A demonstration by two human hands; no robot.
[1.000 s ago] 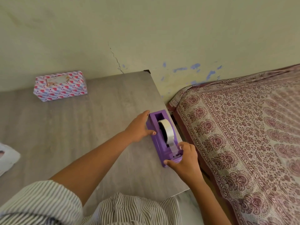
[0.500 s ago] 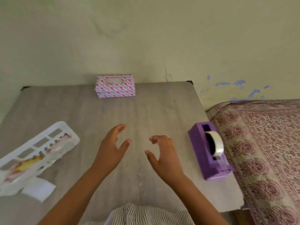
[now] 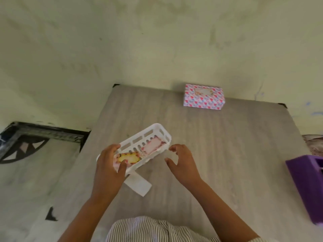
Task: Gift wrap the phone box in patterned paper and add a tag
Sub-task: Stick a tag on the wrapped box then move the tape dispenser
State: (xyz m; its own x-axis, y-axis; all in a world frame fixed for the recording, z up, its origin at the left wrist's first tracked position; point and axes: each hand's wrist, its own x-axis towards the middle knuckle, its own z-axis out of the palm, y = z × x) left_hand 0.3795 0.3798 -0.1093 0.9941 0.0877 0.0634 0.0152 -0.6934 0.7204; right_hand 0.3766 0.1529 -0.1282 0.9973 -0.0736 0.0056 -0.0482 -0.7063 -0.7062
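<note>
The phone box [image 3: 203,99], wrapped in pink-and-blue heart paper with a tag on its top, stands at the back of the grey table [image 3: 227,145]. A white slotted basket [image 3: 157,130] lies tilted in front of me. It holds gift tags, one yellow [image 3: 129,157] and one pale pink [image 3: 152,146]. My left hand [image 3: 107,170] grips the basket's left end, fingers over the far rim and thumb on the near side. My right hand [image 3: 183,163] hovers just off the basket's right end with loosely bent fingers and holds nothing.
A purple tape dispenser [image 3: 305,186] sits at the table's right edge, partly cut off. A white paper strip [image 3: 139,185] lies under the basket's near side. Left of the table is the floor with a black-patterned mat [image 3: 35,137]. A wall runs behind.
Both hands let go of the tape dispenser and moved left across the table. My left hand has taken hold of the basket, and my view has swung left.
</note>
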